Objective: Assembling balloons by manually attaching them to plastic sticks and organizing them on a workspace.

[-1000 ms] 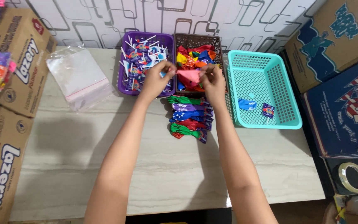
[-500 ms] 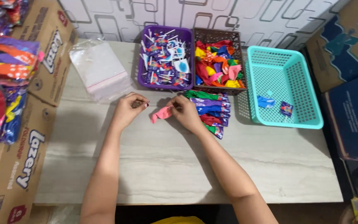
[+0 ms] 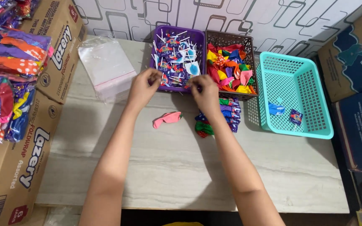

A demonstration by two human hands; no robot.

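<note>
Both hands are hovering at the purple tray's [image 3: 200, 39] near rim: left hand [image 3: 144, 86] curled, grip unclear; right hand [image 3: 204, 90] pinching something small. A pink balloon [image 3: 167, 119] is lying just below them on open bench [image 3: 168, 167].

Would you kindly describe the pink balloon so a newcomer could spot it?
On the marble table, look just below the purple basket, between the two forearms. The pink balloon lies there alone and flat, left of the pile of packets, the only loose one.
</note>
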